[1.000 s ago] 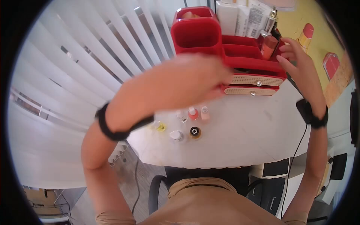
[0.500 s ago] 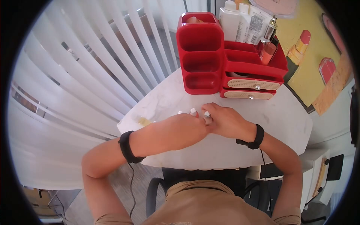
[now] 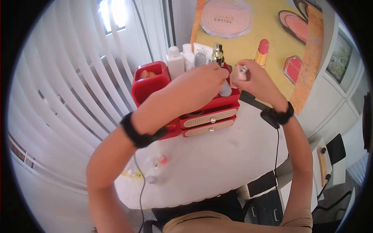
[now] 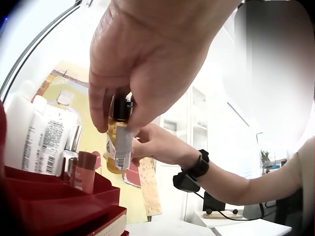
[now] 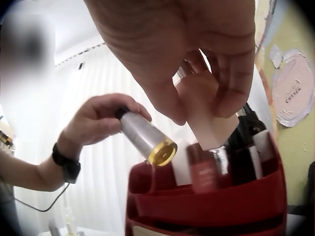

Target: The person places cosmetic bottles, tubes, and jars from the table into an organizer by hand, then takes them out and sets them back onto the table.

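My left hand (image 3: 194,87) pinches the black cap of a small bottle of yellow liquid (image 4: 117,147), which hangs tilted over the red organizer (image 5: 206,204). Close beside it, my right hand (image 3: 258,85) grips a pale pink bottle (image 5: 209,120) between thumb and fingers, above the organizer's right end. Below the pink bottle, a coral tube (image 4: 84,172) stands in a compartment. Several small bottles remain on the white table, among them a coral-red one (image 3: 162,159) and a white-capped one (image 3: 150,179).
White bottles (image 3: 176,64) and a printed white tube (image 3: 203,52) stand at the organizer's back. Two drawers with round knobs (image 3: 213,120) face front. A yellow painting (image 3: 248,39) leans behind, and white blinds (image 3: 74,97) hang on the left. A cable trails from each wrist.
Both hands were low over the table half a second ago; now they are raised at the organizer, each with a bottle. The head view has shifted, so the organizer appears lower and further left.
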`<action>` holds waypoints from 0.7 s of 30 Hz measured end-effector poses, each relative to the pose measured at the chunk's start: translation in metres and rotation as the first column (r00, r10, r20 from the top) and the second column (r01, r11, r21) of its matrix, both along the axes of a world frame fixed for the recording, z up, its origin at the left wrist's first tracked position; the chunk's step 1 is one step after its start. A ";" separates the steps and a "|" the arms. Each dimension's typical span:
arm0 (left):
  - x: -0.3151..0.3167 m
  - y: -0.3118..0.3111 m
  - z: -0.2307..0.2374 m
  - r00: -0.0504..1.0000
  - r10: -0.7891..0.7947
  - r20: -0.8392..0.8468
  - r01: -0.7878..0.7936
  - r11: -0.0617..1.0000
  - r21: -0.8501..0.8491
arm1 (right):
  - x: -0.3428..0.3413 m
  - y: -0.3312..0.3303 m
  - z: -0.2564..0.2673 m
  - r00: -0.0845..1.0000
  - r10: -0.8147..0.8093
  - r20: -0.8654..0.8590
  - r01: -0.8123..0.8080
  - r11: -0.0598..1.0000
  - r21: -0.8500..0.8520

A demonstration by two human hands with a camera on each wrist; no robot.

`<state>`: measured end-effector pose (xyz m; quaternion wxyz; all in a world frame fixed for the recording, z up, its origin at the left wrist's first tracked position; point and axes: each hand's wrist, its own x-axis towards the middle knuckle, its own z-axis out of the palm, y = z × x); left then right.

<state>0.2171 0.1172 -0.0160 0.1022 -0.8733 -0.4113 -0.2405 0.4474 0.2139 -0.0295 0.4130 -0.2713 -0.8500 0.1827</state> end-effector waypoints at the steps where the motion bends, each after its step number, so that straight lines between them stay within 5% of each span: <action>1: 0.007 0.018 -0.002 0.992 -0.067 -0.105 0.074 0.995 0.068 | -0.002 0.017 0.000 0.991 -0.005 0.132 0.009 1.000 -0.026; 5: 0.038 0.051 0.000 0.959 0.075 -0.272 -0.083 0.996 -0.020 | -0.011 0.066 -0.021 0.935 0.035 0.352 -0.056 0.997 0.051; 10: 0.048 0.079 -0.015 0.769 0.208 -0.605 -0.237 0.971 0.032 | -0.017 0.091 -0.051 0.956 -0.025 0.292 -0.043 0.974 0.222; 14: 0.043 0.092 -0.025 0.805 0.198 -0.559 -0.206 0.977 0.049 | -0.009 0.080 -0.059 0.986 0.029 0.167 -0.052 0.990 0.134; 19: 0.020 0.045 0.006 0.987 0.031 -0.158 -0.019 0.997 0.079 | 0.012 0.024 -0.035 0.998 -0.031 0.063 0.020 0.984 0.178; 21: -0.004 -0.002 0.011 0.986 0.120 -0.115 -0.121 0.993 -0.008 | 0.007 -0.012 -0.038 0.995 0.096 0.010 -0.094 0.989 -0.115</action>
